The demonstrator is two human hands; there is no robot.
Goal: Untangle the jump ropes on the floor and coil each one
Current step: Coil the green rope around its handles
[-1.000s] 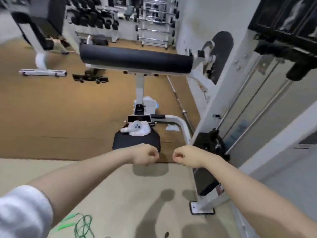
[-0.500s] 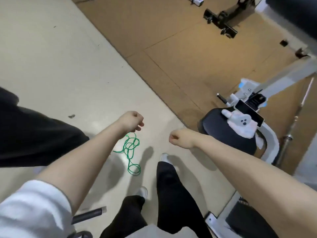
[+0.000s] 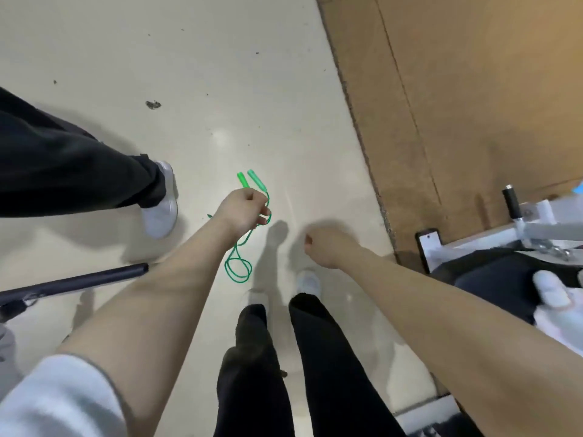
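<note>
One green jump rope (image 3: 238,266) lies tangled on the pale floor (image 3: 220,74) ahead of my shoes, its two handles (image 3: 250,179) side by side beyond my left hand (image 3: 244,211), whose curled grip hovers over the cord without my being able to tell contact, while my right hand (image 3: 328,247) is fisted on nothing.

A second person's leg (image 3: 63,171) in dark trousers is standing at the left on the pale floor (image 3: 220,58); a black bar (image 3: 79,280) is lying near it; brown matting (image 3: 473,89) is covering the right
</note>
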